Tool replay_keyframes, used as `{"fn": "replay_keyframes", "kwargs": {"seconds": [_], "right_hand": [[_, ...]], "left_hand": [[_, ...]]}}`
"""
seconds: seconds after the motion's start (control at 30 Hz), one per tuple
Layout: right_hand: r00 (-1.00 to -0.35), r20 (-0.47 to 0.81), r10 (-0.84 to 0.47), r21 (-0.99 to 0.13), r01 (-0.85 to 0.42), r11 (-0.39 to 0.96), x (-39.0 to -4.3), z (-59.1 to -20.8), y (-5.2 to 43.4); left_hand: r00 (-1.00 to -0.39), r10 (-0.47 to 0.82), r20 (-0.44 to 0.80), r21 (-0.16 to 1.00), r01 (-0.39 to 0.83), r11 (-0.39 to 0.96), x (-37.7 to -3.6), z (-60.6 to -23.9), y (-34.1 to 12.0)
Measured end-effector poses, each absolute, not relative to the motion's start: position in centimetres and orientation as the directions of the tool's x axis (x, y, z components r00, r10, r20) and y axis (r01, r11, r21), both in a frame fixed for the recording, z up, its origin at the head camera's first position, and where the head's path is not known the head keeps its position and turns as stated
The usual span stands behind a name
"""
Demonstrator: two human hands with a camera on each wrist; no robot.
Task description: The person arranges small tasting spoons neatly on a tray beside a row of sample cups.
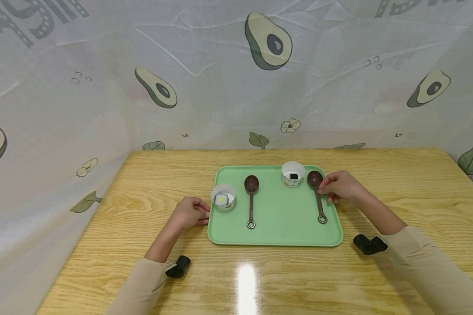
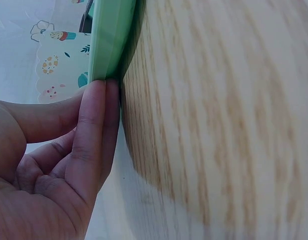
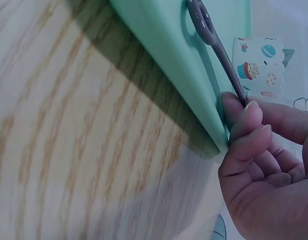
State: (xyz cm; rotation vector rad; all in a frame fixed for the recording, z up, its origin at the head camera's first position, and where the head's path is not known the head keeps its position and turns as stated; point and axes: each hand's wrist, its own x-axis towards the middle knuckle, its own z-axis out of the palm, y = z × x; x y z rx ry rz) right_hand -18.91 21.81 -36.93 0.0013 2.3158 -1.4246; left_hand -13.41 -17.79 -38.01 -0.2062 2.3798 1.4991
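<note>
A light green tray [image 1: 284, 218] lies on the wooden table. My left hand [image 1: 190, 212] holds its left edge, fingertips against the outer rim in the left wrist view. My right hand [image 1: 342, 186] pinches a brown spoon [image 1: 314, 178] by the handle, just below its round bowl; the ring end points toward me. A matching brown spoon [image 1: 251, 184] lies left of the tray's middle. Beside my left hand stands a white patterned cup [image 1: 229, 205] with a whitish, yellow-marked item [image 1: 221, 200] inside. At the tray's back stands another patterned cup [image 1: 287, 179], showing a dark square patch.
Wooden table surface [image 1: 150, 188] surrounds the tray. A white cloth printed with avocados [image 1: 205, 52] hangs behind and to the left of the table. Black devices [image 1: 370, 244] sit at both sleeve cuffs.
</note>
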Motion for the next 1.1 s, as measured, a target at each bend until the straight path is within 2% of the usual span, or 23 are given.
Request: {"fn": "replay_keyframes", "kwargs": {"seconds": [1.1], "right_hand": [[-0.891, -0.353, -0.284, -0.918, 0.272, 0.287, -18.4, -36.3, 24.2]], "left_hand": [[-0.938, 0.044, -0.344, 0.855, -0.293, 0.429, -13.5, -38.2, -17.7]]}}
